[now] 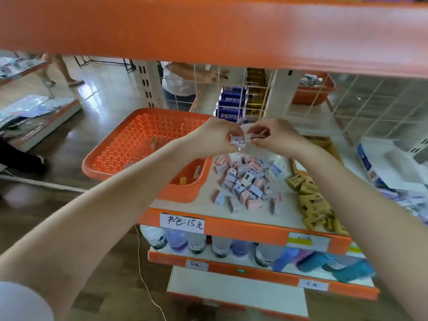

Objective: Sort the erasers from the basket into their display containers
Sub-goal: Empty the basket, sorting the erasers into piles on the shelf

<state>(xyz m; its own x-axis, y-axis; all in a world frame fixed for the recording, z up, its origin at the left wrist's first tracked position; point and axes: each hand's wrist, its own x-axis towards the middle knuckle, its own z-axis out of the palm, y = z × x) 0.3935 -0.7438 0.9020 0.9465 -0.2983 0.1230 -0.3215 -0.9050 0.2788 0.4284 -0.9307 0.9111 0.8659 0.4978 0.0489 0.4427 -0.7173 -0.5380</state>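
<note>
Your left hand [216,137] pinches a small boxy lilac eraser [238,141] in its fingers above the shelf [287,205]. Your right hand [275,137] curls its fingers close by, grip unclear. Pastel boxed erasers [243,181] heap beside the perforated orange plastic basket [162,111].

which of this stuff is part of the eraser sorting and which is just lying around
Job:
basket
pastel erasers
yellow erasers
clear tub
eraser pinched by the left hand

Lying about:
Pepsi cans
water bottles
price tag
far basket
</note>
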